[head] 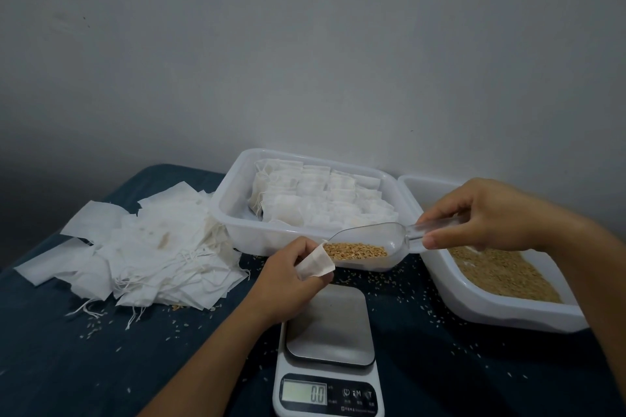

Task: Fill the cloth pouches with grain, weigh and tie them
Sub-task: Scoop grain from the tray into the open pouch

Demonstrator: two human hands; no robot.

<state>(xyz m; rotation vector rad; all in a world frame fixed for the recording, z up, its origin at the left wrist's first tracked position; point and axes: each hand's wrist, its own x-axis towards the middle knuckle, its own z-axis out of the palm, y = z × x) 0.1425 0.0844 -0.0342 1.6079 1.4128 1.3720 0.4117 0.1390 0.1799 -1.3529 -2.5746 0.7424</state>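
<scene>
The scale (328,354) display (304,392) reads 0.0.

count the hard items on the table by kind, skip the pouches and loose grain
white plastic tubs: 2, one with filled pouches, one with grain
clear scoops: 1, in the right hand
digital scales: 1
total: 4
</scene>
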